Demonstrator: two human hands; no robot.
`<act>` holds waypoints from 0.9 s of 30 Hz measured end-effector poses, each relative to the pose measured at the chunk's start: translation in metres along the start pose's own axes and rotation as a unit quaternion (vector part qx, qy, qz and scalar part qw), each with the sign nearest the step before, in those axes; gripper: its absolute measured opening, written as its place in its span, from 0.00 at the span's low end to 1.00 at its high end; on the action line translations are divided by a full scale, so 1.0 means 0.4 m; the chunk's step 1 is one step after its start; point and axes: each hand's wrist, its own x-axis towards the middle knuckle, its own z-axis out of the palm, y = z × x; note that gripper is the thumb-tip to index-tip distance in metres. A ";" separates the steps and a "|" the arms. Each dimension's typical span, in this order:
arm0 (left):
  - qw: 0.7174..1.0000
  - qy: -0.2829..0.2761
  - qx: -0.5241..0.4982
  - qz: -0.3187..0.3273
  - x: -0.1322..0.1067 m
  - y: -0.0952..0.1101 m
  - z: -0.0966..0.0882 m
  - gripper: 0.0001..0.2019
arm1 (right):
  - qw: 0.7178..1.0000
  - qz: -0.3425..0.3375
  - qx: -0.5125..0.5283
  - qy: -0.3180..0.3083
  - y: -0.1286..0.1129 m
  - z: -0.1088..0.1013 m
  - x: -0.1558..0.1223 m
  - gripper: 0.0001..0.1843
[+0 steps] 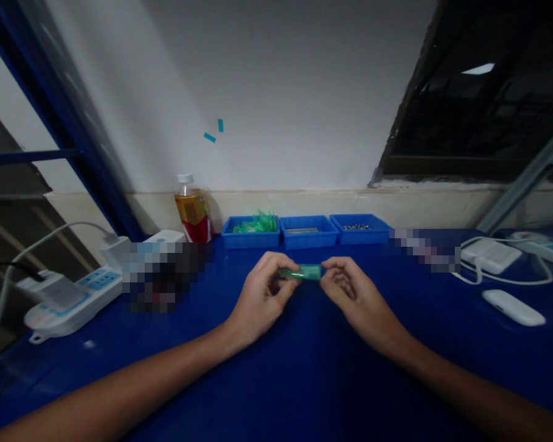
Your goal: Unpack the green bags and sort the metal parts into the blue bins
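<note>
A small translucent green plastic piece [309, 272], long and narrow, is held level above the blue table in front of me. My left hand [263, 291] is closed, its thumb and fingers gripping the left part of that piece. At the other end, my right hand [357, 301] is closed in a pinch, fingertips on the piece's right edge. Its remaining fingers curl inward. Whether anything small sits inside the green plastic is too blurred to tell.
Behind my hands stand three blue trays: one with green plastic pieces [258, 224], one with thin rods [303, 231], one with small metal parts [356, 226]. A drink bottle [193, 212], power strip [80, 301], white case [513, 307] and charger [491, 255] with cables lie around.
</note>
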 end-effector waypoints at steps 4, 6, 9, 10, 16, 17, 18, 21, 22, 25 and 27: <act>0.993 -0.033 0.047 0.101 -0.025 0.010 0.003 0.12 | 0.964 0.147 0.218 -0.045 -0.015 -0.002 -0.017 0.23; 0.989 -0.068 0.051 0.122 -0.036 0.017 0.007 0.16 | 0.952 0.164 0.257 -0.026 -0.018 0.001 -0.019 0.25; 0.990 -0.081 0.045 0.108 -0.042 0.022 0.010 0.17 | 0.963 0.134 0.234 0.018 -0.013 -0.001 -0.015 0.21; 0.992 -0.075 0.041 0.089 -0.040 0.023 0.010 0.15 | 0.972 0.110 0.204 0.035 -0.009 -0.005 -0.013 0.17; 0.988 -0.074 -0.063 -0.121 -0.015 0.022 0.004 0.13 | 0.974 -0.192 -0.080 0.085 0.005 -0.027 -0.016 0.05; 0.981 -0.078 -0.094 -0.151 -0.013 0.023 0.005 0.16 | 0.963 -0.230 -0.112 0.082 0.005 -0.026 -0.019 0.06; 0.973 -0.080 -0.125 -0.177 -0.012 0.023 0.007 0.17 | 0.953 -0.258 -0.138 0.078 0.006 -0.025 -0.022 0.08; 0.944 -0.075 -0.199 -0.251 -0.014 0.027 0.019 0.15 | 0.926 -0.321 -0.189 0.063 0.011 -0.017 -0.026 0.10; 0.934 -0.071 -0.222 -0.271 -0.013 0.029 0.023 0.14 | 0.919 -0.335 -0.198 0.058 0.014 -0.014 -0.027 0.11; 0.928 -0.069 -0.230 -0.286 0.011 0.030 0.010 0.11 | 0.908 -0.356 -0.213 0.048 0.017 -0.006 -0.027 0.11; 0.960 -0.063 -0.118 -0.245 0.055 0.025 -0.031 0.09 | 0.910 -0.347 -0.225 0.036 0.014 -0.002 -0.029 0.09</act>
